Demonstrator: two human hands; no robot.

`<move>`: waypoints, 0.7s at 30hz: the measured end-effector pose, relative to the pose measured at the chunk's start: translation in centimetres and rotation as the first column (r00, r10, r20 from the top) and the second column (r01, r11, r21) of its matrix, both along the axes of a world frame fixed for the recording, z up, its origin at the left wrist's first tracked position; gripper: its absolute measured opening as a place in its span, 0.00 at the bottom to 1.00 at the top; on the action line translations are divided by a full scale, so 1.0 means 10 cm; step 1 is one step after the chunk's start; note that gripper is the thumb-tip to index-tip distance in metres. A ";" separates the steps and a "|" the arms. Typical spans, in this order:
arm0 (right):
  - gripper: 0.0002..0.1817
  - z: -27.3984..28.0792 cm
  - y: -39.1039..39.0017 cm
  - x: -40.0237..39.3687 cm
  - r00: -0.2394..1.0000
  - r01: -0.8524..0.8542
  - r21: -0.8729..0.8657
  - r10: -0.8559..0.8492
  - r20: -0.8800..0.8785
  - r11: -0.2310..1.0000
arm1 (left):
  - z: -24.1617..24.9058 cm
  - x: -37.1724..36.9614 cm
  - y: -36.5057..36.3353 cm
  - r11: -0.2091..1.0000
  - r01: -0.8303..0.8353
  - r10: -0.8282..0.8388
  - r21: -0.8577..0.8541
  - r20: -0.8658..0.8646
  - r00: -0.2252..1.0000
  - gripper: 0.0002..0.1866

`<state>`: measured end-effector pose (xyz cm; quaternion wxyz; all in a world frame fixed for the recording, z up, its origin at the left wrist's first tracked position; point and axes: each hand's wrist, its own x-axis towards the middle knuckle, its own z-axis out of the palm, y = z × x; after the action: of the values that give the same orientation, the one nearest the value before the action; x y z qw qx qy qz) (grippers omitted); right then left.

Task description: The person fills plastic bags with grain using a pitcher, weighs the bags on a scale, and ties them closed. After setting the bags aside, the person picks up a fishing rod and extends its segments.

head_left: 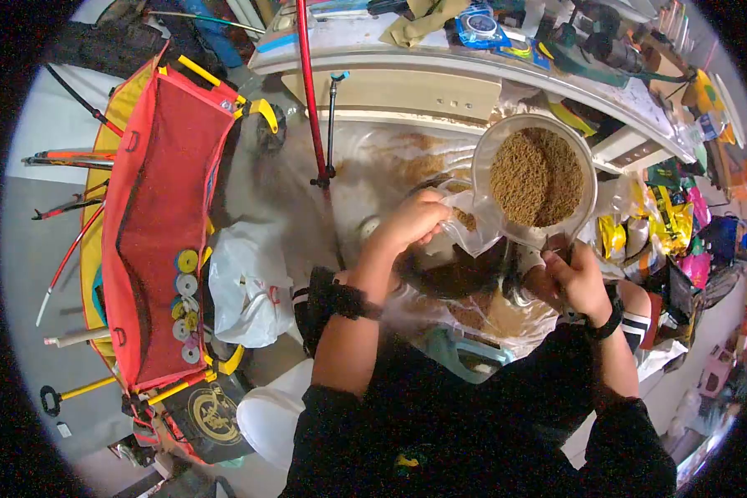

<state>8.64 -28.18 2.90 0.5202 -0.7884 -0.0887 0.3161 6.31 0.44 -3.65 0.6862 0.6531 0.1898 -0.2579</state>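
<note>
My left hand (415,222) is closed, pinching the edge of a clear plastic bag (483,232). Some brown granules show inside the bag, near my fingers. On the other side, my right hand (579,280) grips a round pan (591,187) by its lower edge, where a short handle seems to be. Brown granules (536,178) fill much of the pan, which is beside the bag and overlaps it in view. Beneath both hands, a dark round basin (450,272) is partly hidden.
A red bag frame (170,224) with yellow legs stands at left, near a white plastic bag (249,282). Ahead is a cluttered worktable (539,70). A red pole (310,91) rises in front of it. Colourful packets (672,220) crowd the right side.
</note>
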 end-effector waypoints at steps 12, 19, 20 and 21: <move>0.06 0.09 0.04 -0.12 0.991 -0.036 -0.073 0.045 0.124 0.997 | 0.06 -0.02 -0.04 0.996 0.045 -0.044 -0.074 0.012 0.999 0.06; 0.04 0.09 0.00 -0.15 0.971 -0.069 -0.097 0.089 0.222 0.993 | 0.00 0.00 -0.05 0.995 0.073 -0.070 -0.071 0.043 0.997 0.09; 0.04 0.09 -0.01 -0.15 0.971 -0.069 -0.097 0.089 0.222 0.993 | -0.02 0.01 -0.05 0.995 0.072 -0.069 -0.072 0.053 0.996 0.10; 0.04 0.08 -0.03 -0.15 0.978 -0.062 -0.086 0.077 0.195 0.994 | -0.01 0.02 -0.06 0.995 0.072 -0.067 -0.073 0.062 0.996 0.10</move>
<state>7.15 -28.43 3.72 0.4659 -0.8323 -0.1550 0.2574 6.46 -0.13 -3.74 0.7064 0.6403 0.1366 -0.2691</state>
